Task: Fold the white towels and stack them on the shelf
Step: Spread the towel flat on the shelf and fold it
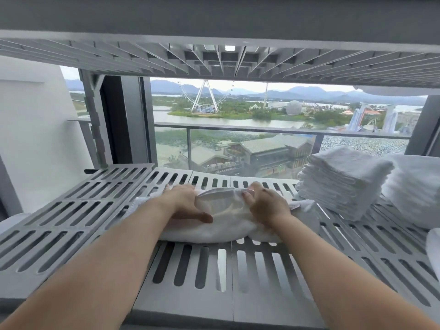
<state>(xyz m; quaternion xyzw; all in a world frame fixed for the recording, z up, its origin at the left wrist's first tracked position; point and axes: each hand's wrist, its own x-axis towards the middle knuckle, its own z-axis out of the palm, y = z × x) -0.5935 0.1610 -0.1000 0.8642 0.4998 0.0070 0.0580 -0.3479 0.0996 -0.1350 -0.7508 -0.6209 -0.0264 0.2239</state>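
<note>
Both hands' grip (183,201) (266,206) on white towel (226,225)

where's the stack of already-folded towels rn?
In the head view, the neat stack of folded white terry towels sits on the grey slotted plastic shelf, far right, just right of the right hand.

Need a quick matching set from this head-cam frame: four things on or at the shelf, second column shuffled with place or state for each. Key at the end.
Things:
1. left hand
2. right hand
3. stack of folded towels
4. slatted shelf

Place or state:
A. grey, carrying all the towels
B. piled neatly at the right, untouched by either hand
C. pressing on the left part of the towel being folded
D. gripping that towel's right part, nearer the stack

Pairs: 1-C, 2-D, 3-B, 4-A
</note>
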